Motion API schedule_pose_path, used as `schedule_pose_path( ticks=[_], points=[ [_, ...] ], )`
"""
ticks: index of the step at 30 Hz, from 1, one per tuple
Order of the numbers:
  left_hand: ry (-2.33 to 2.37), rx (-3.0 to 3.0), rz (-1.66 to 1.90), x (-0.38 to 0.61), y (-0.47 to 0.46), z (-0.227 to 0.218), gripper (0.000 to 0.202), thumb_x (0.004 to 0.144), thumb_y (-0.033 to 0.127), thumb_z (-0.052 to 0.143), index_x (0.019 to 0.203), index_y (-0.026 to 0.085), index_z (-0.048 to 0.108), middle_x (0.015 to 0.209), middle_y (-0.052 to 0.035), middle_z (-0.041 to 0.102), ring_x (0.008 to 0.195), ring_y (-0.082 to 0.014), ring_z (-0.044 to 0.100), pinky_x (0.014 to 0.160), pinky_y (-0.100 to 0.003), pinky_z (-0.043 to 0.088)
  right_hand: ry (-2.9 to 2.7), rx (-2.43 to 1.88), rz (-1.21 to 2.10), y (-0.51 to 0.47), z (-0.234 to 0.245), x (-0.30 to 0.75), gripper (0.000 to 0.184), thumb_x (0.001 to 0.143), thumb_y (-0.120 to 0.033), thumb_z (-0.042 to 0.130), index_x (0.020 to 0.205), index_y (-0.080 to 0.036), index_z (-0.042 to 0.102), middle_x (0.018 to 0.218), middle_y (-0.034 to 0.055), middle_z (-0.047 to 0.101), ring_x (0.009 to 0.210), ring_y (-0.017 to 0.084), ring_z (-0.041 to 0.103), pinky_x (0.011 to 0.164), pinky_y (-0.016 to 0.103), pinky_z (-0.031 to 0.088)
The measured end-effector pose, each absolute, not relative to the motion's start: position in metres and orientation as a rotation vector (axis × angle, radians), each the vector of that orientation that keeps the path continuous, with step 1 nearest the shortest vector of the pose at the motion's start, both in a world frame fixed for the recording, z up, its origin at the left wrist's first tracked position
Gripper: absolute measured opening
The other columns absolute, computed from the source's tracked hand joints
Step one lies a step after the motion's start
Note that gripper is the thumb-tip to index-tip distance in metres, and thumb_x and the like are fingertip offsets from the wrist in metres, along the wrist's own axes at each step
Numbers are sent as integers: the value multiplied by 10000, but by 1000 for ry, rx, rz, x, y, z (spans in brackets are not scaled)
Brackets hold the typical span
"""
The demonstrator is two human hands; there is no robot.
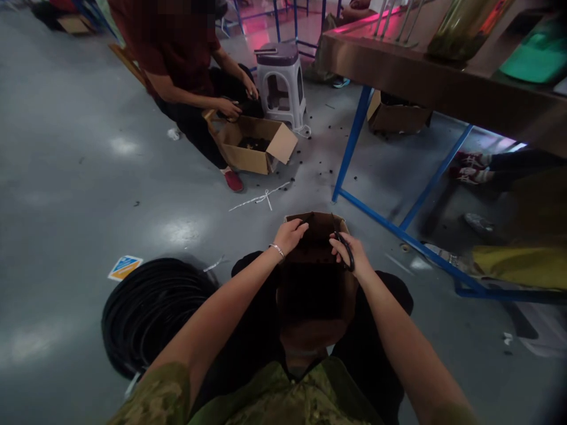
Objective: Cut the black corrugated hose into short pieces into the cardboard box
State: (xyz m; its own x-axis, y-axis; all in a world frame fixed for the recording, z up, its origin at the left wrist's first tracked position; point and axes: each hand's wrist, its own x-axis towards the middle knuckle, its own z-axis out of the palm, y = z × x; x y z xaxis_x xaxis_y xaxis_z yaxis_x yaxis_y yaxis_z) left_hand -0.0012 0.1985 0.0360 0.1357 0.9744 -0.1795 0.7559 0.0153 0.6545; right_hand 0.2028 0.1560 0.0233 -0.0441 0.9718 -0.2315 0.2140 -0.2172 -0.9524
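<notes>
My right hand (358, 252) is closed round the black handles of a pair of scissors (349, 258), whose thin blade points up and away at the box's far rim. My left hand (291, 236) pinches a short end of thin black tubing or cable (307, 220); its exact kind is hard to tell. Both hands are over an open cardboard box (316, 326) between my knees, a small gap apart. The inside of this box is very dark, so its contents are mostly hidden. To my left a large coil of black tubing or cable (153, 307) lies on the floor.
Ahead, a seated person works over another cardboard box (243, 158) beside a grey stool (283, 88). A blue-legged table (354, 144) stands at right, with people's feet beneath. White string (266, 196), black scraps and a blue-orange card (125, 267) lie on the floor.
</notes>
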Motion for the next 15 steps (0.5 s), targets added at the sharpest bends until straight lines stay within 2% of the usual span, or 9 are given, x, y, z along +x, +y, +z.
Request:
schedule_pose_path(
  ticks=[4,10,15],
  points=[
    [1847,1961,246,3,200,45,299,949,414,454,1050,207,644,933,-74,692,874,-218,647,764,-294,450,-1309,-1491,1369,168,24,192,389,767,-501,632,979,-177,666,548,-41,584,370,80,483,381,188,365],
    [1770,2193,83,26,174,43,280,960,374,428,1056,185,610,1021,-96,644,895,-212,632,733,-289,450,-882,-1447,1465,185,20,175,485,690,-507,671,1031,-164,634,599,-32,596,432,90,527,388,180,342],
    [1744,2275,75,32,170,47,280,965,349,410,1075,173,598,1016,-104,626,934,-222,618,728,-296,462,-837,-1412,1525,191,16,167,449,629,-458,710,967,-168,652,580,-50,560,437,86,500,402,199,386]
  ],
)
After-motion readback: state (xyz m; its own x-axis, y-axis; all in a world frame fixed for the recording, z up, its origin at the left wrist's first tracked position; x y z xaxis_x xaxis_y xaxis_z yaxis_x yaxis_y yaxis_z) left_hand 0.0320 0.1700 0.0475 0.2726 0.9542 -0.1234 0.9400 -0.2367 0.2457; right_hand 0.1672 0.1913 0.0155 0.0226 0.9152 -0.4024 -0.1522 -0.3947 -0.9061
